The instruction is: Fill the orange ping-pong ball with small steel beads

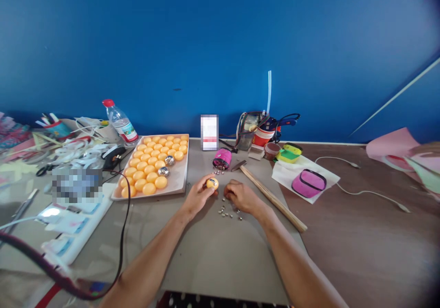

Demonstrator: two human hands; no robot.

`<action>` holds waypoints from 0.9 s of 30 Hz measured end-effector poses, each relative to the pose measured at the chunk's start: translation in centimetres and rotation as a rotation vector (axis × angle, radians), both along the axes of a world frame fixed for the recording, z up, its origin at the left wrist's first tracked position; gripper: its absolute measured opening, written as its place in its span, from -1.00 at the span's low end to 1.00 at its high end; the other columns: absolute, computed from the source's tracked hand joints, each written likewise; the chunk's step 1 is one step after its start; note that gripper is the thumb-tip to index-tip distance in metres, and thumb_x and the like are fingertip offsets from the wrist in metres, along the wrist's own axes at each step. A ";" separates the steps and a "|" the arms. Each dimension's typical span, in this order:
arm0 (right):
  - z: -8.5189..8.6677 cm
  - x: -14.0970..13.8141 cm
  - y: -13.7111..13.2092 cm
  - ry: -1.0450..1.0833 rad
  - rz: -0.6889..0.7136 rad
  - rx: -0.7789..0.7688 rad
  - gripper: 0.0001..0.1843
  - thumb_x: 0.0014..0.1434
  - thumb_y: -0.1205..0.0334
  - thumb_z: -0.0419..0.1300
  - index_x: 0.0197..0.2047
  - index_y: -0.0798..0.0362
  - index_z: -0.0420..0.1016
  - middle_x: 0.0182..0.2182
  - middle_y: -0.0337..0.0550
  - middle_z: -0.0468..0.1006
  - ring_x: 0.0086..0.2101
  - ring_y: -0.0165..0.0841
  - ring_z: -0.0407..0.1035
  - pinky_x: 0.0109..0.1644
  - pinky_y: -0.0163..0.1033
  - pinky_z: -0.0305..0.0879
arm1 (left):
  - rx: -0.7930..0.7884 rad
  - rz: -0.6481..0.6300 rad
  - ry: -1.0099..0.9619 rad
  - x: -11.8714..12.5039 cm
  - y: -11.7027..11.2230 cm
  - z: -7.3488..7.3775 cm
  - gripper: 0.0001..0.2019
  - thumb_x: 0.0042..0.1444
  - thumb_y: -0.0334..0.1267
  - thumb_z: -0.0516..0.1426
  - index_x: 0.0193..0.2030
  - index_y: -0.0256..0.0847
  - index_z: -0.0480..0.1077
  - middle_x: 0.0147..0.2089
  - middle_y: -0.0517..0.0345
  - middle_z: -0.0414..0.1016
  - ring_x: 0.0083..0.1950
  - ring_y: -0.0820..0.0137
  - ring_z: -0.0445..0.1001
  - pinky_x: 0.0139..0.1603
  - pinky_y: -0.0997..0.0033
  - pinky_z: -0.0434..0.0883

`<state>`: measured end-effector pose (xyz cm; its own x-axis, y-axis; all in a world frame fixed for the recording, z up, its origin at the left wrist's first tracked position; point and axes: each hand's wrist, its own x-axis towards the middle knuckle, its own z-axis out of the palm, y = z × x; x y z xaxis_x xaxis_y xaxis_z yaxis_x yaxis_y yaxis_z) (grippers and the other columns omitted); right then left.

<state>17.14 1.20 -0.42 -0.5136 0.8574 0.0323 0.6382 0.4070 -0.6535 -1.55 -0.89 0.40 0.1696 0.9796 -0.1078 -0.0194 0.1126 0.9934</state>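
A: Starting at the left, what's there?
B: A shallow white tray point(177, 175) of smooth, round orange balls point(139, 175). Toward its right side sit two balls covered in shiny silver point(163, 171).
A: And the left hand point(199, 193)?
B: Right of the tray, above the grey tabletop point(220, 253). Its thumb and fingers pinch an orange ball with a silver patch on top point(212, 184), so that's the piece being worked on.
A: Which step is this?
B: I'd judge partway through decorating it: some silver is on, but much orange shows.
A: Next along?
B: Beyond the hands, a bright pink fabric pouch point(225, 156) lies with its mouth toward them, bits spilled at the opening. Nearer, small shiny silver beads point(226, 215) lie loose.
A: The right hand point(243, 197)?
B: Just beside the ball, apart from it, fingers curled in with tips close together. I can't tell whether they grip a bead.
A: So the next move calls for what?
B: Probably a fine fingertip placement on bare orange, with the left pinch steady. The wooden-handled hammer point(271, 198) lies farther right, untouched.
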 end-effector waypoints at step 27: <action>0.6 -0.4 0.1 0.541 -0.273 -0.247 -0.92 0.02 0.36 0.05 -0.41 0.05 0.35 -0.66 -0.32 0.38 -0.57 -0.41 0.29 -0.41 -0.30 0.19 | -0.043 0.002 -0.078 0.2 0.0 0.1 -0.55 -0.04 -0.27 0.20 0.05 -0.22 0.34 -0.25 0.15 0.46 -0.30 0.41 0.46 -0.20 0.42 0.37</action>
<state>16.77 1.27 0.22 -0.2433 0.9699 0.0107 0.2525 0.0740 -0.9648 -1.36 -0.88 0.54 0.1772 0.9747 -0.1364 -0.0970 0.1553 0.9831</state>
